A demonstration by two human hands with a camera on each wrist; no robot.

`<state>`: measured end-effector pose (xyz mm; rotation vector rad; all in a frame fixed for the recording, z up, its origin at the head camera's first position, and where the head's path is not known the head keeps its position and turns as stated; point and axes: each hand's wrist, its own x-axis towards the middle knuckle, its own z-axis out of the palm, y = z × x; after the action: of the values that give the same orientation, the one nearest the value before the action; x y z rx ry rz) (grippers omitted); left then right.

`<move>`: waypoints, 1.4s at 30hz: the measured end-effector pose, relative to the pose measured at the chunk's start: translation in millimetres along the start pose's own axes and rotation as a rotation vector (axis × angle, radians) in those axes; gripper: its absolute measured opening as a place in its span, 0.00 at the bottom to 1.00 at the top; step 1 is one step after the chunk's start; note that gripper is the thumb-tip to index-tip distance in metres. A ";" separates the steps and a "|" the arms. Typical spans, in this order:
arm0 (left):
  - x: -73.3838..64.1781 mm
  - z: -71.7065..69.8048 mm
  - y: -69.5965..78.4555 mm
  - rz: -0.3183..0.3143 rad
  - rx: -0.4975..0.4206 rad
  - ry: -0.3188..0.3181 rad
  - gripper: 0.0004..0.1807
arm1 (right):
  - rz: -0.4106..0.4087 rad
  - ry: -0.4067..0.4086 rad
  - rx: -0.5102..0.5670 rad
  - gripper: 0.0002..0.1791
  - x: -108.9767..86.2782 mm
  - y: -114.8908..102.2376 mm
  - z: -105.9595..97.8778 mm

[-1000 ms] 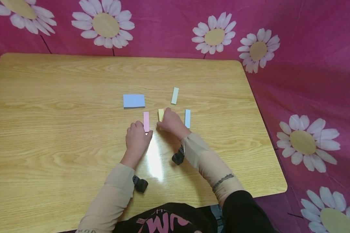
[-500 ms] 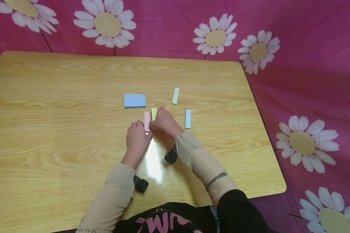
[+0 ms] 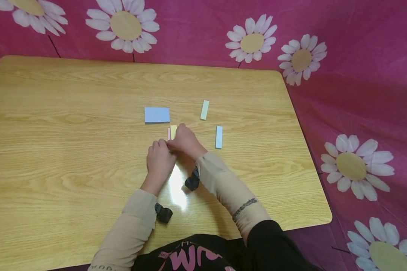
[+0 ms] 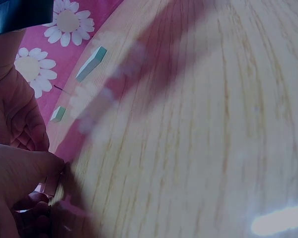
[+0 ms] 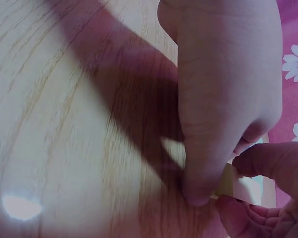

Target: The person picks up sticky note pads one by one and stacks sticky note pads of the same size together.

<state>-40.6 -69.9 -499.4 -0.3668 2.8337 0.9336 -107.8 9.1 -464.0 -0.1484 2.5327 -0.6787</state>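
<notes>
Side by side in the head view lie a narrow pink sticky-note pad (image 3: 169, 134) and a narrow yellow sticky-note pad (image 3: 173, 132), their near ends hidden by the hands. My left hand (image 3: 160, 162) holds the pink pad between thumb and fingers. From the right, my right hand (image 3: 188, 142) pinches the yellow pad and has it up against the pink one. In the right wrist view a bit of the yellow pad (image 5: 225, 181) shows between the fingertips of both hands. The left wrist view shows the pink pad (image 4: 51, 184) below the left thumb.
A wider blue-violet pad (image 3: 157, 115) lies just beyond the hands, to the left. Right of them are a narrow light-blue pad (image 3: 218, 137) and, farther back, a narrow pale-green pad (image 3: 204, 110). The wooden table (image 3: 71, 150) meets a pink flowered cloth (image 3: 190, 30).
My right hand has slid the yellow pad leftward across the table until it meets the pink pad. The left hand has stayed in place, holding the pink pad.
</notes>
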 end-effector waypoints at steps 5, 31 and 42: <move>-0.1 -0.2 0.4 -0.001 0.013 -0.002 0.21 | -0.012 -0.001 -0.015 0.34 -0.4 -2.0 0.9; -1.2 -7.1 2.4 0.003 -0.011 -0.051 0.20 | 0.000 -0.001 -0.005 0.33 1.7 1.0 5.3; 2.7 -23.5 4.5 -0.019 0.047 -0.179 0.14 | -0.006 -0.064 -0.057 0.31 1.3 7.1 0.2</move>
<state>-45.7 -81.0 -478.6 -0.2889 2.6790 0.8493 -108.7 14.8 -468.2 -0.1946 2.4924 -0.5945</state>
